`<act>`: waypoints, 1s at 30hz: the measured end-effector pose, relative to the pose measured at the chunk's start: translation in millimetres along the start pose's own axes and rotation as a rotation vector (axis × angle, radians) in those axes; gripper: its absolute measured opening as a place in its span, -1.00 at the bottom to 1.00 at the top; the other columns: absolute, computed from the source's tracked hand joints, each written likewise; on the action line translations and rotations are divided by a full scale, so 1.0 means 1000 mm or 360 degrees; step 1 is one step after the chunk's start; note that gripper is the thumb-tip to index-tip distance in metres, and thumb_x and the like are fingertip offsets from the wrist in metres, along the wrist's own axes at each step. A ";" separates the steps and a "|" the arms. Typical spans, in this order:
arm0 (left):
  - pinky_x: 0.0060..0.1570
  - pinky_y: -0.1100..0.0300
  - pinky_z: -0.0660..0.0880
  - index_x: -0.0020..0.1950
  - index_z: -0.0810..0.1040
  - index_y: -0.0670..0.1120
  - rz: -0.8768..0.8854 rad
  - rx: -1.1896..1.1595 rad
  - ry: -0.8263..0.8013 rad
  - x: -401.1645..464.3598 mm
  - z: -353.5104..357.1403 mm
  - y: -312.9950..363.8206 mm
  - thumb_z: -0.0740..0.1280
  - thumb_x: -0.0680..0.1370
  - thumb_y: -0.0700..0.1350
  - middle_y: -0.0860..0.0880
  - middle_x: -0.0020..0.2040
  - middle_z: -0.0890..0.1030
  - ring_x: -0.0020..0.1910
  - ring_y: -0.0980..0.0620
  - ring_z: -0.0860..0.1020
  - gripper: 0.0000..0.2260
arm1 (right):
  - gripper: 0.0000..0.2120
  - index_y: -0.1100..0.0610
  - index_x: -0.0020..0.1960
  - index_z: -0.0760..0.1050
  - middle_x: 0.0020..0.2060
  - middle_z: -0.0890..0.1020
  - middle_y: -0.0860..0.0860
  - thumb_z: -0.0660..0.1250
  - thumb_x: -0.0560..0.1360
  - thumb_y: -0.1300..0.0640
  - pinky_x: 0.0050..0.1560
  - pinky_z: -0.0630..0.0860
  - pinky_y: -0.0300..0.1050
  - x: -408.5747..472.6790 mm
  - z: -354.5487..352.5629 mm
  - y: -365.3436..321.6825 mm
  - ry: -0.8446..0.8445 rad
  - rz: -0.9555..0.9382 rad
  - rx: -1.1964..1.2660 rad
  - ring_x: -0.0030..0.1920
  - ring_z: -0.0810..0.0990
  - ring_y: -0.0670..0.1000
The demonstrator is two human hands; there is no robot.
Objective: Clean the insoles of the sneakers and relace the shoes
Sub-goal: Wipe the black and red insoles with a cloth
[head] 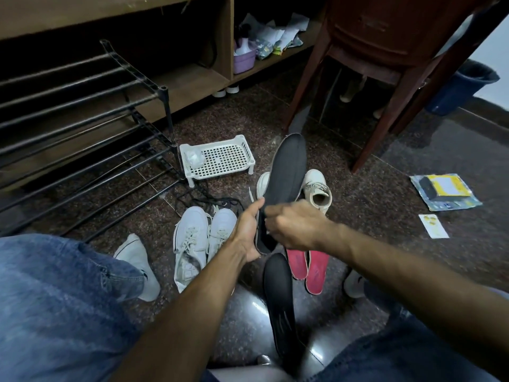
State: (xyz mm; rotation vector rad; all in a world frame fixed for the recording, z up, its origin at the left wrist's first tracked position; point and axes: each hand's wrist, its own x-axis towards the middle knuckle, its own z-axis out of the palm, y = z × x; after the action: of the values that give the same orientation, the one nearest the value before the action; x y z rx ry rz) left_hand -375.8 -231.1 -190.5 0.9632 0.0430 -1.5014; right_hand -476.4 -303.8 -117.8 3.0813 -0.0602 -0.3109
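Head view, centre frame: your left hand (pixel 249 232) fingers clamp the heel end of the black insole (pixel 285 180); long axis runs up-frame, toe away from you. Right hand (pixel 296 226) closed on same end, contents can't tell. Second insole (pixel 279 301) on floor, nearer you.

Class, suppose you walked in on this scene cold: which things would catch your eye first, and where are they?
First, the black insole raised mid-frame, gripped at its near end by the left hand and right hand. Next, the two red insoles on the dark floor just below the hands. Then the white sneakers, left of centre.
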 end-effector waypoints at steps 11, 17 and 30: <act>-0.09 -0.01 0.63 0.04 0.62 -0.22 0.0097 -0.0093 -0.0155 -0.009 -0.001 0.005 0.22 0.52 0.01 -0.21 -0.09 0.66 -0.12 -0.16 0.64 -0.66 | -0.88 0.01 -0.02 0.66 -0.11 0.60 -0.05 0.36 0.50 0.04 -0.13 0.50 -0.09 0.006 0.014 0.044 0.0373 0.0560 0.0692 -0.06 0.61 0.07; 0.14 0.07 0.52 0.16 0.61 -0.25 0.0288 -0.0024 -0.0018 0.002 -0.001 0.026 0.30 0.49 0.15 -0.20 0.05 0.64 -0.03 -0.09 0.61 -0.50 | -0.82 0.11 0.04 0.65 -0.13 0.59 0.04 0.36 0.46 0.23 -0.11 0.54 -0.03 0.000 0.036 -0.001 0.0574 0.0291 0.0803 -0.10 0.58 0.08; -0.54 0.18 0.48 -0.09 0.72 -0.19 0.0031 0.0137 -0.0359 -0.020 0.009 0.015 0.14 0.46 0.18 -0.18 -0.22 0.67 -0.44 -0.16 0.61 -0.48 | -0.79 0.07 0.07 0.64 0.01 0.64 0.06 0.31 0.49 0.12 -0.01 0.51 0.01 0.037 0.005 0.062 0.0809 0.1144 0.0682 0.03 0.59 0.18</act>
State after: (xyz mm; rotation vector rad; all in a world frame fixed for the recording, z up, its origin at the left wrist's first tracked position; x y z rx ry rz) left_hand -370.6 -223.5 -165.5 0.8544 -0.1944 -1.5960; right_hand -443.7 -368.0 -127.4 3.1243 -1.3048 0.5756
